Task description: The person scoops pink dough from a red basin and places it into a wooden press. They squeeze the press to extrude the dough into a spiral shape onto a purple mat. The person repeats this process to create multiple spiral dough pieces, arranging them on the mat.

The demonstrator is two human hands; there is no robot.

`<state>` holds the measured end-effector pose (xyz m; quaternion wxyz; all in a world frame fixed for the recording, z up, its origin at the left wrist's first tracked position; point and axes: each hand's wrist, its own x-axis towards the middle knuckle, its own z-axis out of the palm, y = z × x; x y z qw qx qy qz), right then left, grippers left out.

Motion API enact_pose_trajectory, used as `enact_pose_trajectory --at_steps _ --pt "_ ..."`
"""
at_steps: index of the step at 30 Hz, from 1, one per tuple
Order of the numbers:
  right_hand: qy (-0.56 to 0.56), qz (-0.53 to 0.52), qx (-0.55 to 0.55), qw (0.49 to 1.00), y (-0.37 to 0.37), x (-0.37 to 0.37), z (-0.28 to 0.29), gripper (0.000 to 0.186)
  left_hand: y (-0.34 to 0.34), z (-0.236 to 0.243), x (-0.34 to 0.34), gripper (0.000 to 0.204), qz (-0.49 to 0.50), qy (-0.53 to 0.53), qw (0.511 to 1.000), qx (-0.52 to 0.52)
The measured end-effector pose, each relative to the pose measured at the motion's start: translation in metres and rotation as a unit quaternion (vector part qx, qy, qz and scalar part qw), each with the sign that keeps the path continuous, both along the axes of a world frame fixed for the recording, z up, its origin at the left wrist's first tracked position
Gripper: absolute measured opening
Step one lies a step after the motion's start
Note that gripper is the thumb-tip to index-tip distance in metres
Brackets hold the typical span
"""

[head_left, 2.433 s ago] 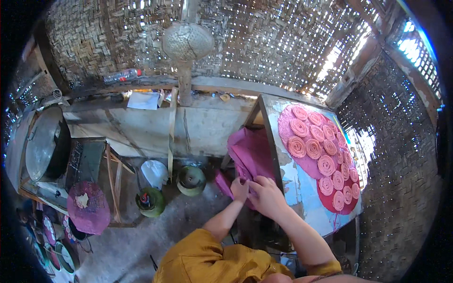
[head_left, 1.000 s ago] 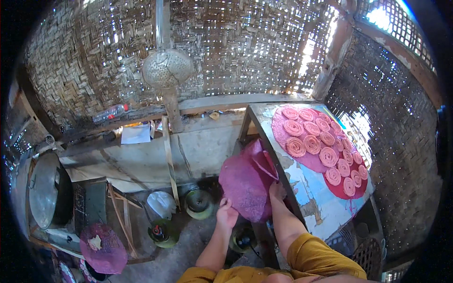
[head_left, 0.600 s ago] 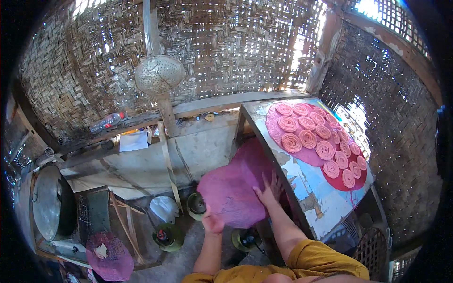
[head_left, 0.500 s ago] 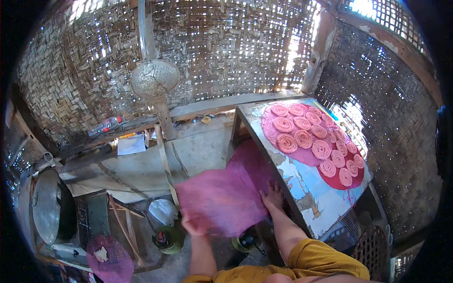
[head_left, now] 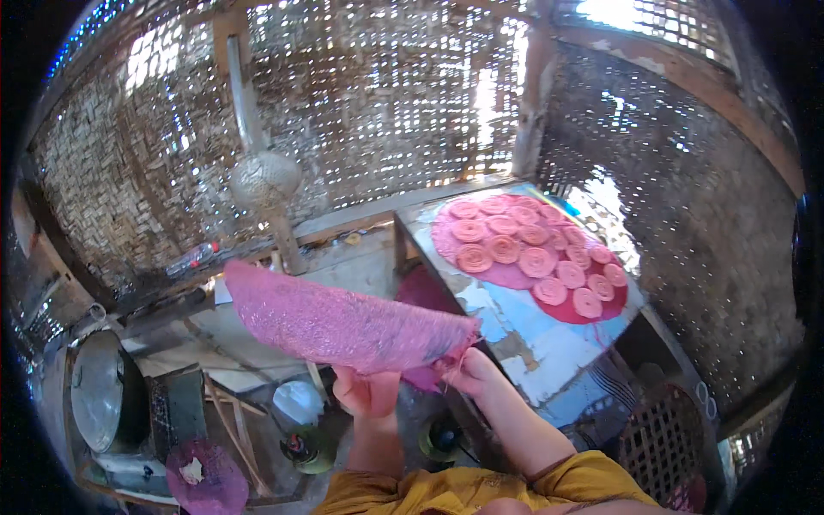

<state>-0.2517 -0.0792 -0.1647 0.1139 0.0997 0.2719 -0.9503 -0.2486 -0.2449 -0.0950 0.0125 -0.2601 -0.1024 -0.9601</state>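
A thin, rough pink-purple round mat [head_left: 335, 322] is tilted up in front of me, left of the table, its edge partly turned toward me. My left hand [head_left: 369, 393] is closed on its lower edge; the mat hides some of the fingers. Near the mat's right end, my right hand [head_left: 468, 371] pinches the rim, with loose strands by the fingers. On the worn light-blue table [head_left: 515, 339], several pink coiled rounds [head_left: 504, 249] lie on a pink mat [head_left: 506, 276] and a red mat [head_left: 592, 311]. Another dark pink piece [head_left: 427, 292] shows beneath the table's left side.
A large metal pot [head_left: 105, 390] stands at the left beside a stove. A purple mat [head_left: 206, 489] with a pale scrap lies near it. Two green gas cylinders [head_left: 311, 451] stand by my arms. A perforated ladle [head_left: 264, 178] hangs on the woven wall; an openwork basket [head_left: 665, 438] sits right.
The mat has been lifted away from under the table's side and tilted up leftward. My right hand has moved from beside the table leg onto the mat's rim. The view has shifted.
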Motion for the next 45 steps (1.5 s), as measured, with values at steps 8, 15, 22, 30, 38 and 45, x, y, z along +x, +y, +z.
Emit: enact_pose_trajectory --at_steps 8,15,22,30,38,45 --pt "0.114 -0.338 0.293 0.887 0.133 0.176 0.131 0.051 0.078 0.029 0.082 0.054 -0.164 0.015 0.986 0.024" --pt "0.017 -0.551 0.533 0.642 0.213 0.408 0.133 0.063 0.172 0.024 0.181 0.02 -0.311 0.032 0.916 -0.251" --pt "-0.242 -0.496 0.655 0.516 0.253 0.56 0.031 0.09 0.257 -0.08 0.256 0.017 -0.268 0.076 0.741 -0.611" --pt "-0.288 -0.495 0.635 0.518 0.243 0.596 -0.006 0.095 0.262 -0.095 0.276 0.026 -0.114 0.171 0.673 -0.71" --pt "-0.22 -0.576 0.559 0.554 0.253 0.595 -0.017 0.087 0.267 -0.09 0.268 0.027 -0.108 0.226 0.658 -0.71" --pt "-0.264 -0.556 0.741 0.268 0.255 0.574 0.068 0.06 0.273 -0.077 0.263 0.028 -0.174 0.219 0.683 -0.675"
